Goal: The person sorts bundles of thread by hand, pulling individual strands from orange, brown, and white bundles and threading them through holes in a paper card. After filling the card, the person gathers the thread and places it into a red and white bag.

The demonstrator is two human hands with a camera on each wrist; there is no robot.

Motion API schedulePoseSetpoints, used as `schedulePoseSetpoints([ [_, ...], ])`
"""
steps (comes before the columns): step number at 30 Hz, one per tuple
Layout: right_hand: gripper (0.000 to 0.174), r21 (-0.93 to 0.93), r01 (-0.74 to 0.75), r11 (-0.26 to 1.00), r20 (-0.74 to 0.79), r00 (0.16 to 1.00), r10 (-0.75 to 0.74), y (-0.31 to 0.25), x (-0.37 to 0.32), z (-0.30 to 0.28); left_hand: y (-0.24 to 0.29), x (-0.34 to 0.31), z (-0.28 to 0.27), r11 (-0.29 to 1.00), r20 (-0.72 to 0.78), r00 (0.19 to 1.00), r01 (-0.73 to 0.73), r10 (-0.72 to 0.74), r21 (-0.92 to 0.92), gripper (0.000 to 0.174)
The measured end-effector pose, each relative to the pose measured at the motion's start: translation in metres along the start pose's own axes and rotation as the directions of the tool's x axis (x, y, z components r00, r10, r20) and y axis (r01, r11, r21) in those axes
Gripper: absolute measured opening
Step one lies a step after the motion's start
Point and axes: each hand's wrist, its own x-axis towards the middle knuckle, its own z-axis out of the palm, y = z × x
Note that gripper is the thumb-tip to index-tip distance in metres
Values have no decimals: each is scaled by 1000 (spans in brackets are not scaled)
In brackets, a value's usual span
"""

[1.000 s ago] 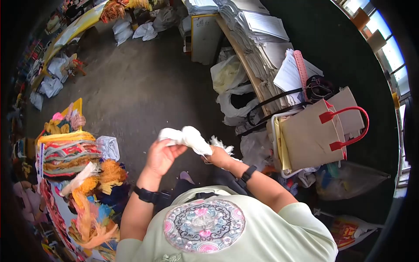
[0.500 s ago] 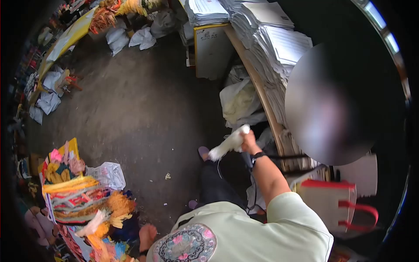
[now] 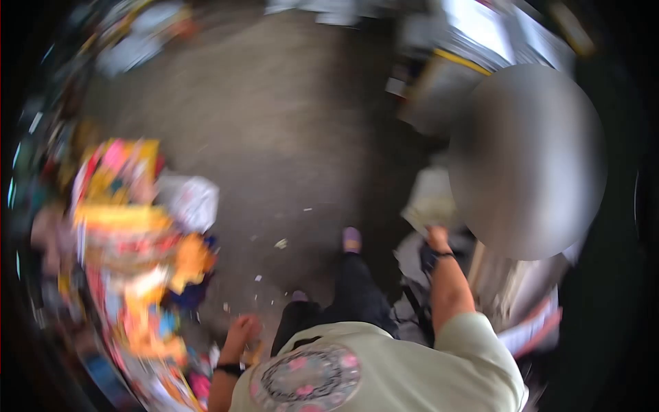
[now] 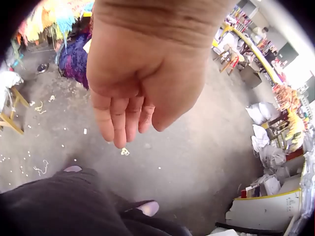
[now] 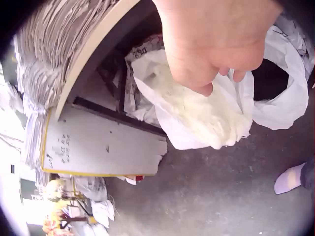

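Note:
My right hand (image 5: 216, 44) reaches over a white plastic bag (image 5: 177, 137) holding cream-coloured yarn (image 5: 209, 115). Its fingers bend down toward the yarn, their far sides hidden; I cannot tell whether they still grip the white yarn skein. In the head view the right hand (image 3: 438, 238) overlaps that bag below the paper stacks. My left hand (image 4: 142, 78) hangs loosely with nothing in it, fingers pointing down over the floor. Beside it in the head view are skeins of coloured yarn (image 3: 144, 226).
Stacks of paper (image 5: 64, 44) lie on a curved wooden shelf edge (image 5: 93, 54). A white board with yellow edging (image 5: 108, 147) stands below. Another white bag (image 5: 290, 108) lies open beside the first. Small scraps (image 4: 125, 152) dot the grey floor.
The right hand first held the white skein with the left, then alone, and has reached down to the bag. The left hand let go and dropped to the side; the head view turned.

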Motion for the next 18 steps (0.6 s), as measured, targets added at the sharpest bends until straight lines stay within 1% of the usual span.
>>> schedulePoseSetpoints([
  [1, 28, 45, 37, 998, -67, 997, -34, 1, 5, 7, 12, -10, 8, 999, -15, 1000, -17, 18, 40, 23],
  [2, 27, -140, 240, 961, 19, 971, -240, 8, 23, -2, 3, -12, 3, 1000, -62, 998, 8, -8, -4, 24],
  [3, 26, 45, 242, 969, 124, 961, -246, 6, 42, -12, 1, -17, 3, 1000, -148, 989, 2, -6, -30, 26],
  [4, 27, 538, -53, 841, 321, 936, -146, 5, 60, -13, 0, -23, 4, 999, -218, 976, 0, -10, -49, 27],
  [5, 31, 829, -519, 210, 548, 828, -118, 1, 83, -12, -8, -28, 3, 995, -253, 967, -16, -11, -103, 29],
  [6, 38, 632, -762, -145, 691, 638, -341, -1, 109, -21, -17, -34, 0, 988, -274, 962, -33, -9, -149, 31],
  [7, 26, 790, -612, -36, 613, 790, 1, -24, 122, -25, -28, -44, 0, 976, -325, 946, -63, -9, -210, 31],
  [8, 26, 806, -591, 21, 591, 805, -47, -41, 142, -35, -38, -52, 0, 962, -352, 936, -86, -11, -258, 32],
  [9, 19, 819, -512, 259, 551, 828, -105, -60, 163, -50, -51, -59, -1, 946, -373, 928, -111, -11, -306, 34],
  [10, 27, 793, -384, 473, 508, 846, -163, -79, 184, -64, -72, -65, -3, 923, -402, 915, -150, -6, -355, 34],
  [11, 24, 747, -408, 525, 519, 851, -77, -133, 182, -118, -94, -69, -6, 905, -417, 909, -173, -5, -388, 34],
  [12, 21, 696, -438, 569, 527, 850, 10, -200, 175, -192, -117, -74, -10, 887, -429, 903, -197, -1, -417, 35],
  [13, 24, 685, -355, 637, 490, 870, -43, -240, 181, -214, -137, -82, -12, 859, -456, 890, -237, 5, -453, 35],
  [14, 24, 686, -300, 662, 463, 883, -79, -279, 186, -233, -158, -90, -14, 837, -489, 872, -256, -16, -484, 34],
  [16, 25, 742, -180, 646, 397, 894, -207, -358, 187, -259, -196, -110, -23, 791, -545, 838, -311, -34, -527, 34],
  [17, 28, 755, -84, 650, 351, 890, -292, -397, 185, -269, -215, -125, -28, 772, -579, 813, -336, -51, -540, 32],
  [18, 28, 754, -41, 655, 333, 884, -328, -439, 179, -278, -235, -137, -37, 756, -615, 785, -361, -70, -547, 31],
])
